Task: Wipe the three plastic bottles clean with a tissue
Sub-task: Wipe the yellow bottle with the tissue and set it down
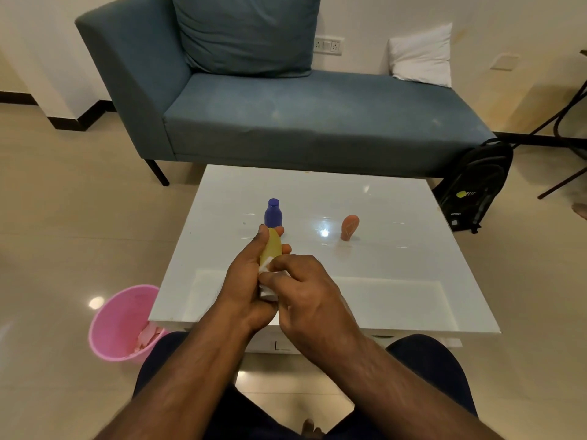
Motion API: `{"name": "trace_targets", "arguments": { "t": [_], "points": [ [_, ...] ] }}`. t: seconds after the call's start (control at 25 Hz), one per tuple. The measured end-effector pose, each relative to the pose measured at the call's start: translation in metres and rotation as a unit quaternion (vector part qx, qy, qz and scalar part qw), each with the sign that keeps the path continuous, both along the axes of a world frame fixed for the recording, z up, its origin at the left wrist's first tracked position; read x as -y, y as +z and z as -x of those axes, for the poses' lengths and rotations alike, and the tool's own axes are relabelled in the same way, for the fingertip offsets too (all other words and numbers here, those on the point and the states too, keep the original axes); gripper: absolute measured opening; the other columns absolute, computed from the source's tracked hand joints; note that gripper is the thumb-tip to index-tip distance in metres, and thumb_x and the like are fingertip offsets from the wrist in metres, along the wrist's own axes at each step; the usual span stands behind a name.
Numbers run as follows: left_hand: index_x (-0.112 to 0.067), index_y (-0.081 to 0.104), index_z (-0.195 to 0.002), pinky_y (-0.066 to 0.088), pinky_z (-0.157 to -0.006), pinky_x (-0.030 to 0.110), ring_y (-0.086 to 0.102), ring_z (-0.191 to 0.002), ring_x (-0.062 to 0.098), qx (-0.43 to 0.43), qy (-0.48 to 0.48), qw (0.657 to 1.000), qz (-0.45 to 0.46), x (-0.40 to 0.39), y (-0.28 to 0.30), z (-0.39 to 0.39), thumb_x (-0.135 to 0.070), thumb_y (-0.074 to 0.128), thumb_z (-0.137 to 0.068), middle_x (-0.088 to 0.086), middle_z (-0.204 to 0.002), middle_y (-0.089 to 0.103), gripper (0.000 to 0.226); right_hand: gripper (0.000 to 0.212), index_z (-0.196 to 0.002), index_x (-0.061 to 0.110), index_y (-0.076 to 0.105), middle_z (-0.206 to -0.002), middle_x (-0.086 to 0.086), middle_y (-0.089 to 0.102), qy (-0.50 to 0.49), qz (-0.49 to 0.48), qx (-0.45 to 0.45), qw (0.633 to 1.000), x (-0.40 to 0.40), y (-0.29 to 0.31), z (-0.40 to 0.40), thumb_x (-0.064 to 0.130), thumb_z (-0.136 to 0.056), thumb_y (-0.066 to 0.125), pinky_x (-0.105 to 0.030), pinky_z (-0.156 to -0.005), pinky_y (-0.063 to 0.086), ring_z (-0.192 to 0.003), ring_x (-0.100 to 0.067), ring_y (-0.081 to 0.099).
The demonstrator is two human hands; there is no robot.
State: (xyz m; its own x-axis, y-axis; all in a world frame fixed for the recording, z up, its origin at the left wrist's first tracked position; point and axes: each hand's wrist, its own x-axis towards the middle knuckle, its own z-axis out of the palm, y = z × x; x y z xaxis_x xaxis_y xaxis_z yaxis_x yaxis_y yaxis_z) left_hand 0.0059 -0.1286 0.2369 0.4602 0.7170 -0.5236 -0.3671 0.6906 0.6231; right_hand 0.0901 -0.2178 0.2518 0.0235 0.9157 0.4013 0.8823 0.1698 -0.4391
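We sat at the near edge of the white table [397, 281] and held both hands above it. Our left hand [244, 281] was wrapped around the yellow bottle [271, 247], the fingers curled behind it and the fingertips showing on its right side, so the bottle pointed away from us and was lifted off the table surface. Our right hand [305, 290] had its fingers bent and it pinched the white tissue [266, 268] against the lower part of the yellow bottle; only small pieces of the tissue were visible between the two hands.

The blue bottle [273, 214] stood upright on the table, just behind the left hand, toward the far side. The orange bottle [349, 227] was on the table too, to the right of the blue one and well apart from it, and it leaned a little to the right. Neither hand touched these two bottles.

On the floor at the left of the table stood a pink bin [117, 322] with some crumpled paper inside. Beyond the table was a blue sofa [286, 122] with a blue cushion [244, 30] and a white pillow [422, 55]. A black backpack [476, 185] leaned near the right end of the sofa.
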Motion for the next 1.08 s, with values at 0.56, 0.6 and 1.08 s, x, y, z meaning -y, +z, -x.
{"name": "trace_targets", "arguments": {
  "t": [0.56, 0.6, 1.08],
  "points": [
    [-0.019, 0.059, -0.138, 0.04, -0.114, 0.056, 0.059, -0.116, 0.035, 0.043, 0.018, 0.998, 0.028, -0.004, 0.001, 0.001, -0.05, 0.058, -0.093, 0.015, -0.119, 0.063, 0.055, 0.03, -0.11, 0.011, 0.069, -0.109, -0.005, 0.066, -0.004, -0.008, -0.048, 0.999, -0.005, 0.003, -0.006, 0.011, -0.081, 0.06, -0.033, -0.085, 0.054, -0.099, -0.021, 0.059],
    [-0.02, 0.06, -0.136, 0.042, -0.112, 0.056, 0.061, -0.113, 0.034, 0.022, 0.022, 0.999, 0.023, -0.007, 0.001, 0.003, -0.051, 0.057, -0.094, 0.011, -0.119, 0.063, 0.053, 0.031, -0.111, 0.011, 0.069, -0.109, -0.005, 0.066, 0.006, -0.009, -0.033, 0.999, 0.003, 0.001, -0.002, 0.01, -0.081, 0.062, -0.032, -0.083, 0.054, -0.097, -0.021, 0.06],
    [-0.018, 0.064, -0.133, 0.053, -0.098, 0.048, 0.066, -0.108, 0.029, 0.091, 0.011, 0.993, 0.071, 0.003, 0.008, 0.004, -0.051, 0.058, -0.095, 0.013, -0.119, 0.067, 0.051, 0.025, -0.115, 0.017, 0.067, -0.115, 0.001, 0.064, -0.043, 0.024, -0.153, 0.987, -0.027, 0.01, -0.008, 0.015, -0.09, 0.061, -0.029, -0.095, 0.049, -0.105, -0.011, 0.058]
  ]
}}
